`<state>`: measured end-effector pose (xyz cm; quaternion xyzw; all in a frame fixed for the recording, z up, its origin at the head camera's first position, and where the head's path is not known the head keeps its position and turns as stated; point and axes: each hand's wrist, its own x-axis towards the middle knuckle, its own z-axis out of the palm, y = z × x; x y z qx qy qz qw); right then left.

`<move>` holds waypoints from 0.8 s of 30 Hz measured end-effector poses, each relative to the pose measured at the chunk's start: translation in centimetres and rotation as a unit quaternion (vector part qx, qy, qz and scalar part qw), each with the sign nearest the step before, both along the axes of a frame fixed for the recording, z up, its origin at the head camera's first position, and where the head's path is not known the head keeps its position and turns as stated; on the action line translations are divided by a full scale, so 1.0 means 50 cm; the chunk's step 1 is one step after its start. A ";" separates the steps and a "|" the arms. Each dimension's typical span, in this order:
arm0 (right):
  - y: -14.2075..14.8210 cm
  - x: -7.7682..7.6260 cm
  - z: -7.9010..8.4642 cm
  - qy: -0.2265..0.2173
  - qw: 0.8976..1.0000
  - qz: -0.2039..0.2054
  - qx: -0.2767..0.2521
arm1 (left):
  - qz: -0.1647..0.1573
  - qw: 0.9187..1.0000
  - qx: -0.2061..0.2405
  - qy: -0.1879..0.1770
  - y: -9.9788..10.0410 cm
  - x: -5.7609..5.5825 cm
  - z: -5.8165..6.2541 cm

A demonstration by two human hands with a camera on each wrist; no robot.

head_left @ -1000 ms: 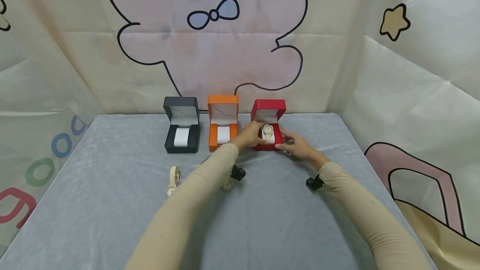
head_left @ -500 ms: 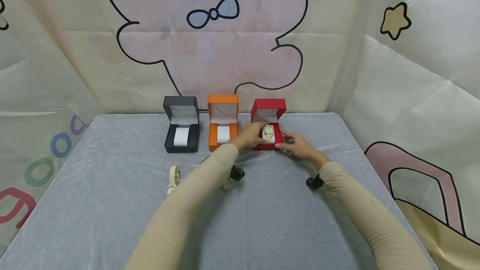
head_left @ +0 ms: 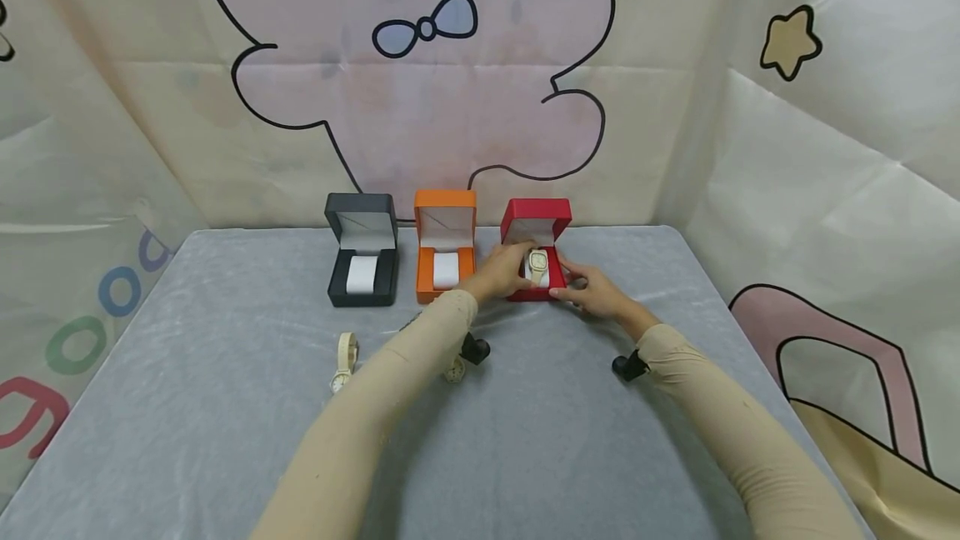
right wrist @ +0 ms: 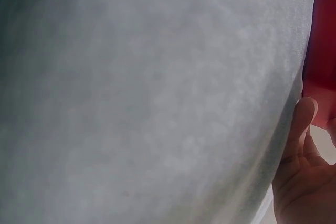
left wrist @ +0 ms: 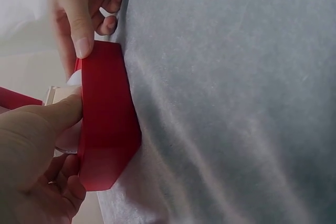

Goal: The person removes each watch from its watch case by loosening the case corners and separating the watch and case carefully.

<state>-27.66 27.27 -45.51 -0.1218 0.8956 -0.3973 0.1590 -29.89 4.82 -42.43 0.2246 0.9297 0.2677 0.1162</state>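
At the back of the table, a red watch box (head_left: pixel 537 209) stands with its lid raised. In it a cream watch (head_left: pixel 537 263) sits on a white cushion, dial up. My left hand (head_left: pixel 497 272) reaches in from the left, its thumb and fingers holding the watch on its cushion. The left wrist view shows that thumb (left wrist: pixel 65 111) over the strap, just behind the box's front wall (left wrist: pixel 107 108). My right hand (head_left: pixel 597 293) grips the box's right side, thumb at the front corner. The right wrist view catches only that hand (right wrist: pixel 307 182) and part of the box.
Left of the red box stand an orange watch box (head_left: pixel 446 200) and a dark grey one (head_left: pixel 360 203), both with raised lids and bare white cushions. A cream watch (head_left: pixel 345 361) lies on the grey cloth; another watch (head_left: pixel 454 370) is partly hidden by the left sleeve.
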 end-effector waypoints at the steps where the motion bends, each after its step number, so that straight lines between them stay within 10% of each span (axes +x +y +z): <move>1: 0.000 0.000 0.001 0.000 1.000 -0.001 0.002 | -0.001 1.000 -0.001 0.001 -0.001 0.000 0.000; 24: -0.001 -0.005 0.001 -0.018 1.000 0.003 -0.008 | 0.011 0.994 0.085 0.071 -0.007 0.003 -0.030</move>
